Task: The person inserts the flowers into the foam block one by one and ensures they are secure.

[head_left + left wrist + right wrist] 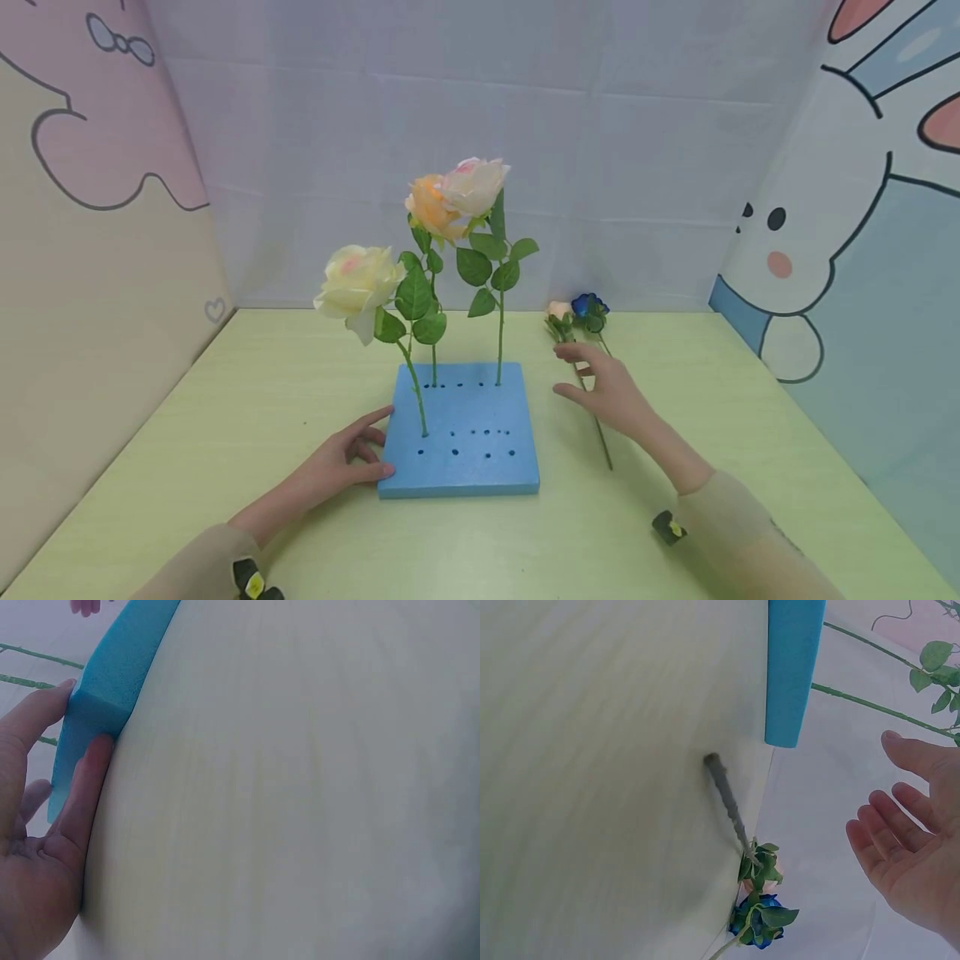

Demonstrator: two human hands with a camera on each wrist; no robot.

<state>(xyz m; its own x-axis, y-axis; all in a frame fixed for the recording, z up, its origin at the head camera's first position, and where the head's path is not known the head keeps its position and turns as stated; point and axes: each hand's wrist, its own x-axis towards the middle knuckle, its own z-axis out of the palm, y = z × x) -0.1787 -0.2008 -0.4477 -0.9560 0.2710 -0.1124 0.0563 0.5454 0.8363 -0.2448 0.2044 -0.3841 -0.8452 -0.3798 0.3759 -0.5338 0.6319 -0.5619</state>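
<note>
My left hand (337, 458) rests at the left side of a blue foam board (480, 408) with holes, its thumb and index fingertip touching that edge. Three artificial roses stand in the board: a cream rose (358, 283) leaning left near the front, an orange rose (429, 204) and a pale pink rose (476, 187) at the back. Right of the board, my right hand (611, 392) hovers with fingers spread and nothing held, overlapping the stem of a lying peach rose (558, 309). Beside that flower lies a blue rose (757, 922); the hand hides part of its stem.
The pale yellow-green table (300, 350) runs back to a whitish cloth backdrop (637, 167). Cartoon-printed panels stand at the left (97, 250) and right (885, 333). Several holes show across the front and back of the board.
</note>
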